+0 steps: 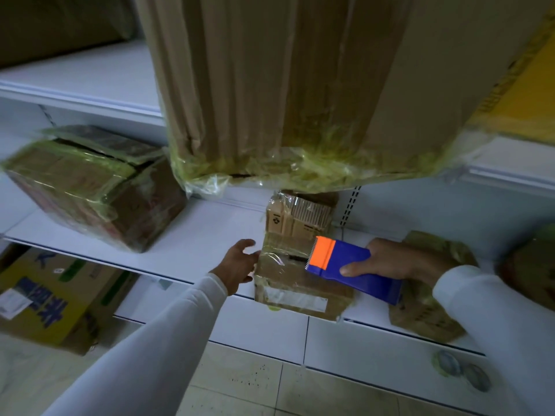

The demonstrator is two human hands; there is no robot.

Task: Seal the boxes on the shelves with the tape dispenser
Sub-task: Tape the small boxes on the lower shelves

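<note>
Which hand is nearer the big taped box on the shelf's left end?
Left. The left hand is between that big taped box and the small box; the right hand is farther right.

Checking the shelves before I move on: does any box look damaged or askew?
Yes. The left box sits skewed, top flaps gaping under loose wrap. The big box overhangs the upper shelf, its wrap torn.

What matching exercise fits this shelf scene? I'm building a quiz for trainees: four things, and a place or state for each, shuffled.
Things:
1. tape dispenser
2. left hand
3. small cardboard box
4. printed carton

Places or states:
A. on the floor under the shelf
B. at the shelf's front edge, under the dispenser
C. gripped by the right hand
D. open, at the small box's left side

Pairs: 1-C, 2-D, 3-B, 4-A
</note>
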